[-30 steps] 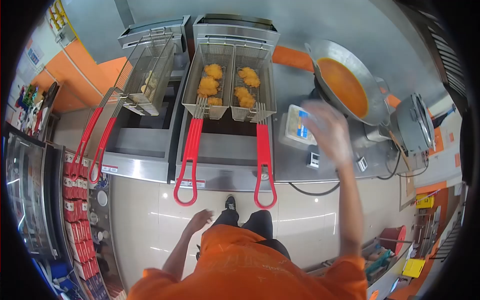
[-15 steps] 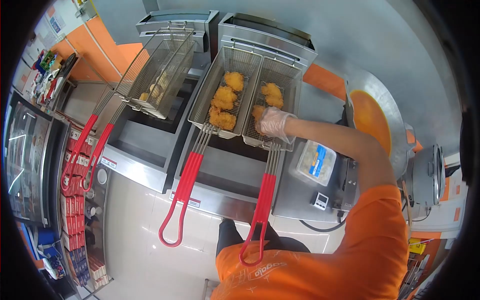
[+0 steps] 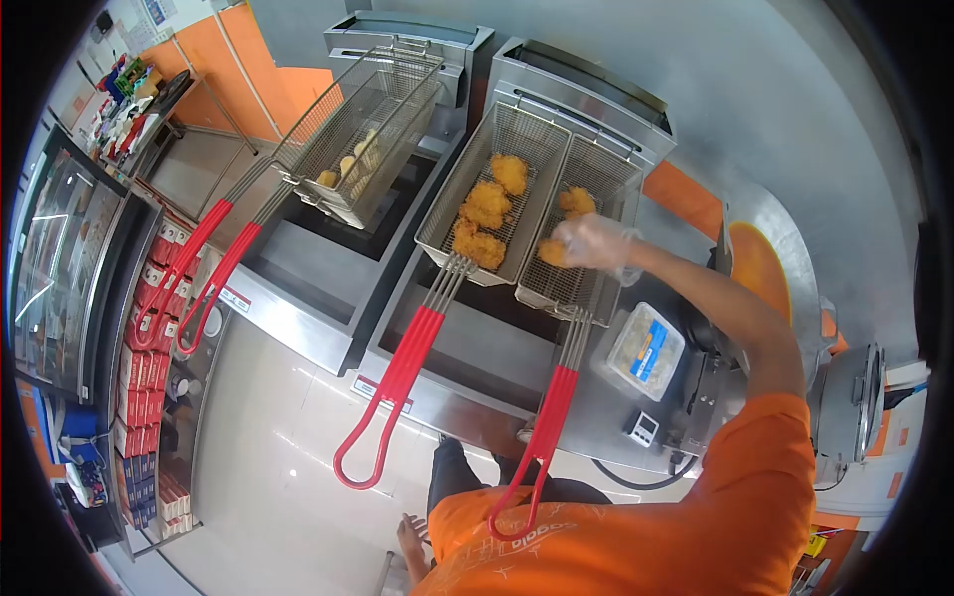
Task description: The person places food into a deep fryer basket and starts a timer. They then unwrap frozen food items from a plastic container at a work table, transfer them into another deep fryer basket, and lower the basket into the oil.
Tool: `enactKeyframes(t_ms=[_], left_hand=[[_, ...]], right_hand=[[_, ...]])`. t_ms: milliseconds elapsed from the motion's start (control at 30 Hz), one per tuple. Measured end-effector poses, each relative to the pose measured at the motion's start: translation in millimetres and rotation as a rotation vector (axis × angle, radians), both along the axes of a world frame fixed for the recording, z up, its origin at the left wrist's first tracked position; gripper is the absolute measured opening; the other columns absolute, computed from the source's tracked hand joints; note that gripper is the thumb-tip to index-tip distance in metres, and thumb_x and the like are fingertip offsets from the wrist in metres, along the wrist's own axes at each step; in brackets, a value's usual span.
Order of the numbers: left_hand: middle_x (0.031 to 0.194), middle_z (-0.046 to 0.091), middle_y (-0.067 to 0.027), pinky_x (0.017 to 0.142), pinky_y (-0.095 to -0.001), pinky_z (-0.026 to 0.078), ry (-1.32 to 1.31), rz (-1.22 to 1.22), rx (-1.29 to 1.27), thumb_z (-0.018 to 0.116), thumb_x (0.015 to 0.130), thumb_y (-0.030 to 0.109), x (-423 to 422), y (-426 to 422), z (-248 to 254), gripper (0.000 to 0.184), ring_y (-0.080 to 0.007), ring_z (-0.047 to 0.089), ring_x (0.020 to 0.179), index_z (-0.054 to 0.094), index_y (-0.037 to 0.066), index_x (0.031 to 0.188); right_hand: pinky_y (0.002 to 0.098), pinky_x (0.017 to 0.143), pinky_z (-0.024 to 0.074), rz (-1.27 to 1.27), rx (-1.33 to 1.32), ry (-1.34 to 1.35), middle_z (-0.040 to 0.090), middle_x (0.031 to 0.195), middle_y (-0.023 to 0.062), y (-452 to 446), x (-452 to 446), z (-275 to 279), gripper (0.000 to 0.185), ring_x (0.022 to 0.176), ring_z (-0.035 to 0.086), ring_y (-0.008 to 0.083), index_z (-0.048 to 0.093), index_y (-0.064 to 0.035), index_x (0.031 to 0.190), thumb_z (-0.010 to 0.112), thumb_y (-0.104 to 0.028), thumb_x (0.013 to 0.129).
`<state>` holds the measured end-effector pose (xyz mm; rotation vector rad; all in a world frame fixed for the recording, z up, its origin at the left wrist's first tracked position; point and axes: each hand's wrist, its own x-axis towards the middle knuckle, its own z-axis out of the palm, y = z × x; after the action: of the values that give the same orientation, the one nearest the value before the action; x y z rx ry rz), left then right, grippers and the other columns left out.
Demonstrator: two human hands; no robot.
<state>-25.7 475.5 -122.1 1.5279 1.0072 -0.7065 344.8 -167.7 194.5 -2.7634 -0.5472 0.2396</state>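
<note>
My right hand point(image 3: 596, 244), in a clear plastic glove, is closed on a golden fried piece point(image 3: 553, 252) inside the right-hand basket point(image 3: 608, 286). Another fried piece point(image 3: 576, 202) lies just behind it. Beside it, the middle basket point(image 3: 449, 204) holds several fried pieces point(image 3: 485, 204). Both baskets have red handles pointing toward me. My left hand point(image 3: 413, 534) hangs low beside my orange shirt, bare, with its fingers apart and nothing in it.
At the left, nested wire baskets point(image 3: 378, 94) hold pale pieces over a second fryer point(image 3: 308, 268). A lidded plastic tub point(image 3: 646, 350) and a small timer point(image 3: 642, 428) sit on the right counter, near a wok point(image 3: 795, 238) of orange liquid. Shelves with red boxes point(image 3: 144, 372) stand left.
The view has shifted, moving the fryers rightward. My right hand came from beside the tub into the right-hand basket and closed on a piece. My left hand is back in view.
</note>
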Motion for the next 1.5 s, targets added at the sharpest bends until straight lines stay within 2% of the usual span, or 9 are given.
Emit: enactKeyframes(t_ms=[133, 367, 667, 767, 900, 1000, 1200, 1267, 1500], left_hand=[[0.102, 0.067, -0.0151, 0.065, -0.0368, 0.050, 0.098, 0.008, 0.025, 0.041, 0.099, 0.056, -5.1, 11.7, 11.8, 0.060, -0.0243, 0.065, 0.085, 0.056, 0.002, 0.120], [0.097, 0.068, -0.0141, 0.064, -0.0354, 0.048, 0.106, -0.350, 0.159, 0.039, 0.100, 0.055, -19.7, 8.6, 31.0, 0.061, -0.0217, 0.063, 0.082, 0.062, -0.001, 0.111], [0.100, 0.067, -0.0188, 0.063, -0.0341, 0.048, 0.017, 0.079, -0.006, 0.037, 0.101, 0.056, -8.8, 8.4, 12.0, 0.065, -0.0240, 0.064, 0.082, 0.057, -0.003, 0.117], [0.104, 0.066, -0.0184, 0.062, -0.0342, 0.048, 0.091, -0.053, 0.015, 0.036, 0.100, 0.057, -23.1, 18.8, 4.3, 0.065, -0.0239, 0.063, 0.084, 0.054, -0.003, 0.120], [0.104, 0.066, -0.0185, 0.063, -0.0342, 0.049, 0.146, -0.190, 0.026, 0.036, 0.100, 0.057, -39.8, 24.4, -0.2, 0.065, -0.0240, 0.063, 0.085, 0.054, -0.002, 0.120], [0.104, 0.066, -0.0185, 0.063, -0.0341, 0.049, 0.134, -0.223, 0.023, 0.036, 0.100, 0.057, -38.5, 22.7, -2.5, 0.065, -0.0241, 0.064, 0.085, 0.054, -0.002, 0.120], [0.105, 0.066, -0.0186, 0.064, -0.0341, 0.050, 0.070, -0.253, 0.040, 0.036, 0.100, 0.058, -21.1, 18.0, -1.6, 0.066, -0.0242, 0.064, 0.086, 0.054, -0.002, 0.121], [0.098, 0.068, -0.0177, 0.065, -0.0320, 0.051, 0.017, 0.087, 0.041, 0.036, 0.100, 0.058, -17.4, 5.1, 3.3, 0.067, -0.0243, 0.065, 0.084, 0.059, -0.004, 0.113], [0.094, 0.069, -0.0177, 0.066, -0.0320, 0.051, 0.118, -0.046, 0.047, 0.036, 0.101, 0.055, -50.1, 7.7, 1.5, 0.066, -0.0254, 0.066, 0.083, 0.061, -0.006, 0.110]], right_hand=[[0.0339, 0.066, 0.0538, -0.586, 0.706, 0.399, 0.068, 0.083, 0.0114, -10.1, -11.4, 51.3, 0.029, 0.072, 0.067, 0.0240, 0.067, 0.0000, 0.098, 0.069, -0.021, 0.079], [0.0371, 0.070, 0.0534, -0.094, 0.010, -0.122, 0.068, 0.082, 0.0147, 20.2, 55.0, 156.7, 0.036, 0.075, 0.067, 0.0241, 0.067, 0.0006, 0.095, 0.066, -0.028, 0.074], [0.0375, 0.078, 0.0551, -0.105, -0.027, 0.058, 0.070, 0.088, 0.0170, 69.4, 135.0, 52.8, 0.033, 0.083, 0.067, 0.0277, 0.070, -0.0028, 0.096, 0.066, -0.028, 0.076], [0.0374, 0.085, 0.0544, -0.009, 0.083, 0.086, 0.071, 0.093, 0.0170, 68.1, 95.2, 69.5, 0.031, 0.090, 0.069, 0.0312, 0.069, -0.0016, 0.101, 0.068, -0.024, 0.079], [0.0405, 0.083, 0.0555, -0.576, -0.340, 0.015, 0.071, 0.096, 0.0199, 9.6, 56.3, 99.6, 0.026, 0.089, 0.070, 0.0329, 0.071, 0.0004, 0.096, 0.064, -0.020, 0.081], [0.0410, 0.079, 0.0565, -0.402, -0.712, 0.194, 0.071, 0.095, 0.0209, -29.2, 34.6, 29.9, 0.024, 0.089, 0.070, 0.0332, 0.072, 0.0002, 0.093, 0.063, -0.019, 0.082], [0.0405, 0.078, 0.0560, -0.393, -0.817, 0.107, 0.073, 0.104, 0.0068, -6.1, 49.3, -56.0, 0.023, 0.098, 0.070, 0.0257, 0.074, -0.0111, 0.101, 0.055, -0.018, 0.091], [0.0407, 0.077, 0.0560, -0.409, -0.799, 0.110, 0.073, 0.105, 0.0069, -12.5, 48.5, -61.0, 0.023, 0.099, 0.070, 0.0260, 0.074, -0.0104, 0.103, 0.055, -0.018, 0.091], [0.0410, 0.076, 0.0560, -0.524, -0.745, 0.048, 0.072, 0.106, 0.0104, -12.8, 55.1, -52.8, 0.023, 0.100, 0.069, 0.0278, 0.072, -0.0082, 0.103, 0.054, -0.016, 0.091]])
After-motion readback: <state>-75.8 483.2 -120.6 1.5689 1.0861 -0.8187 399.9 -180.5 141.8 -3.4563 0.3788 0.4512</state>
